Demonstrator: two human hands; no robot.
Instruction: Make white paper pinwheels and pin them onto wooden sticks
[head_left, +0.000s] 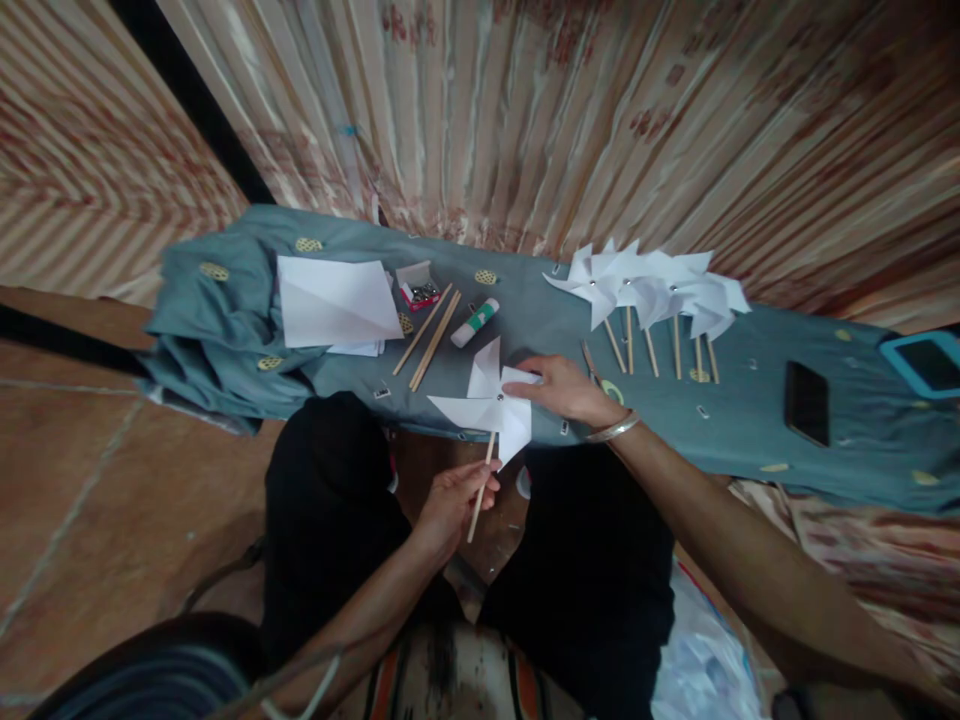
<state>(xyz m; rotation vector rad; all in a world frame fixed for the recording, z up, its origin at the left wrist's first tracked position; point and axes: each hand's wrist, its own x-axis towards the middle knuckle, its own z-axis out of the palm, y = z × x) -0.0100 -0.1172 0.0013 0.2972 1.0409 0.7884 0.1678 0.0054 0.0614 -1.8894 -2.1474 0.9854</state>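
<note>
A white paper pinwheel [491, 408] on a wooden stick is held over the front edge of the cloth-covered bench, a round pin head at its centre. My left hand [459, 496] is closed around the stick below the blades. At the pinwheel's right blade, my right hand [564, 387] has its thumb and fingers closed on the paper. Close by that hand lie scissors [591, 362] with a green handle, partly hidden behind it. A glue stick [475, 323] with a green label lies just behind the pinwheel.
Several finished pinwheels [652, 285] lie at the back right. White paper sheets [337, 302], a small open box of pins [418, 287] and loose wooden sticks [435, 342] are on the left. A dark phone [807, 403] and a blue-framed device [926, 362] lie far right. Corrugated metal rises behind.
</note>
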